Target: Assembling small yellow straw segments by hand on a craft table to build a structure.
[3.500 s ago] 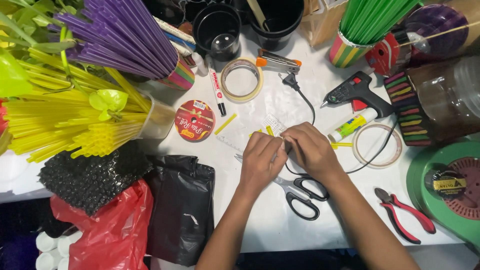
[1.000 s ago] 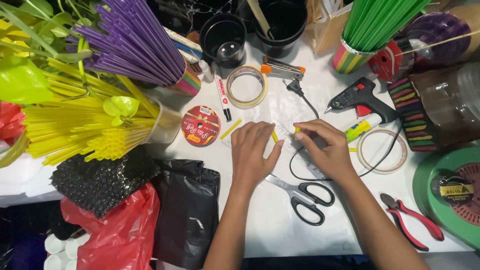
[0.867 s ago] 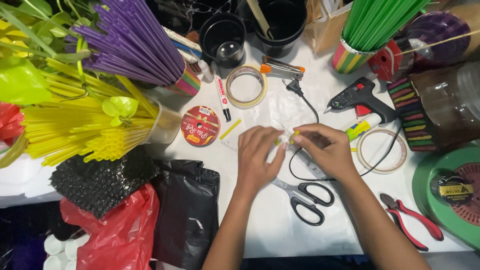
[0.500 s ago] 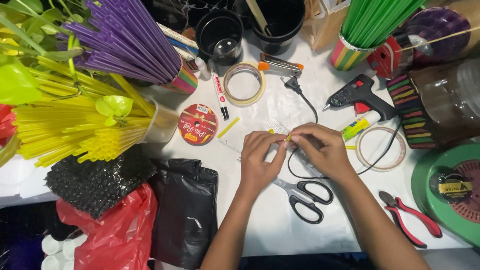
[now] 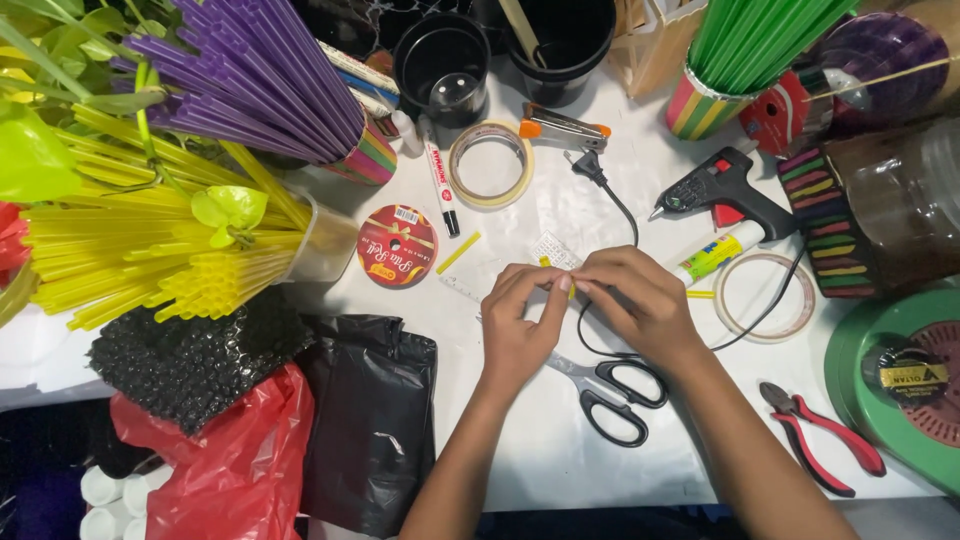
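Both hands meet at centre of the white tabletop, fingertips pinched together on a small yellow straw piece w/ a bit of clear tape; piece is mostly hidden by fingers, so can't tell exactly how it's gripped. Left hand sits curled, thumb & forefinger up against those of the right hand. Just under the hands, touching the tabletop: black-handled scissors, blades running beneath the left wrist. Black power cord loops past the right hand's far side to a black glue gun, which lies beyond & right of that hand, next to a white glue stick w/ yellow-green label. Clear tape ring sits right of the right hand; red-handled pliers lie nearer the person, right of the forearm. Beyond the left hand: beige masking tape roll, red round ribbon spool, black-and-white marker. Far left of the left hand: bundle of yellow straws in a clear cup, purple straws behind it.
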